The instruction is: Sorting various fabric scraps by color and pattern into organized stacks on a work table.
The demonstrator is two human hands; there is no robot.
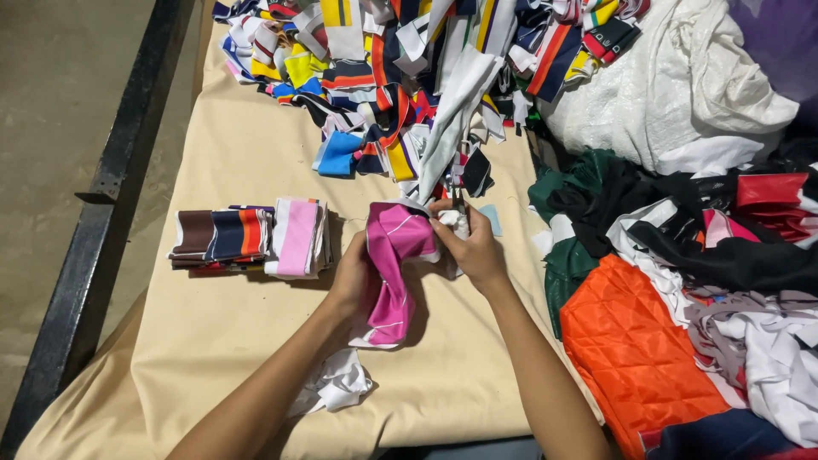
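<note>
left hand (348, 277) grips a pink fabric strip (394, 264); right hand (473, 247) closes on small scissors (460, 213) at its top. trimming seems underway; next calls for a steady snip.

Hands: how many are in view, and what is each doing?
2. The left hand grips the pink cloth at its left side; the right hand holds its top edge. No other hands show.

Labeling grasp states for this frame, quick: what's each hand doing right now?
Left hand: closed, gripping the pink fabric piece.
Right hand: closed on scissors, at the top edge of the same pink piece.
</note>
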